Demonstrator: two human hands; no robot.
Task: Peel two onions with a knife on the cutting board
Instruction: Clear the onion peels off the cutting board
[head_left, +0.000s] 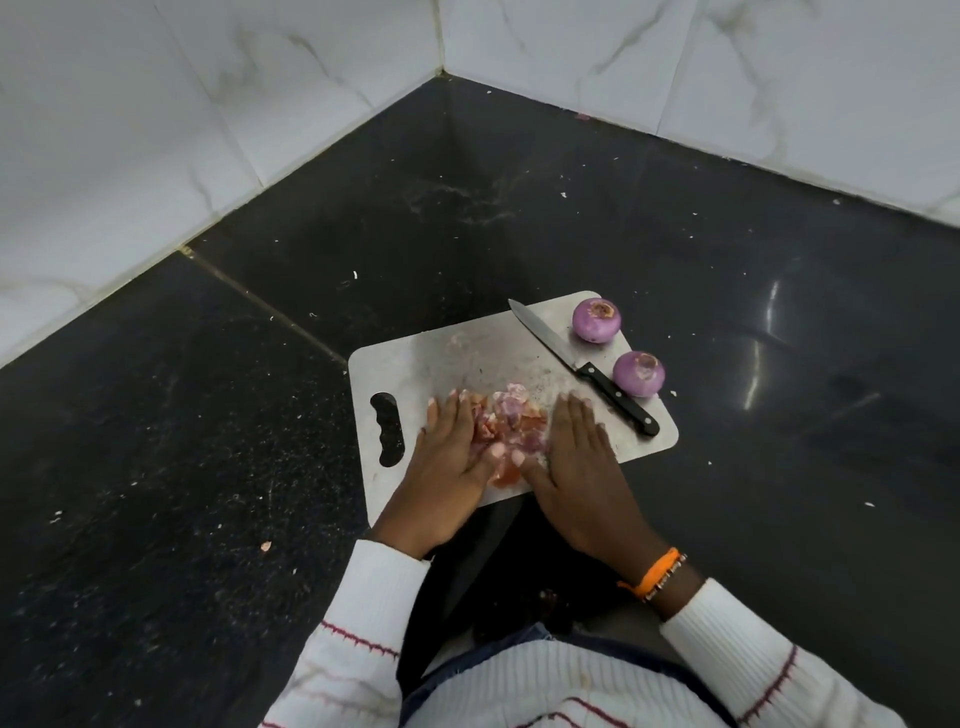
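Two peeled purple onions sit at the right end of the steel cutting board (415, 364): one onion (596, 320) at the far corner, the other onion (639, 374) at the right edge. A black-handled knife (582, 366) lies on the board beside them, tip pointing away. A heap of reddish onion skins (511, 428) lies near the board's front edge. My left hand (447, 457) and my right hand (582, 457) rest flat on either side of the heap, fingers straight, cupping the skins between them.
The board lies on a dark speckled stone floor (208, 441) in a corner of white marble-tiled walls (156, 130). Small skin scraps dot the floor, one pale scrap (266, 545) to the left. My legs and white striped sleeves fill the bottom.
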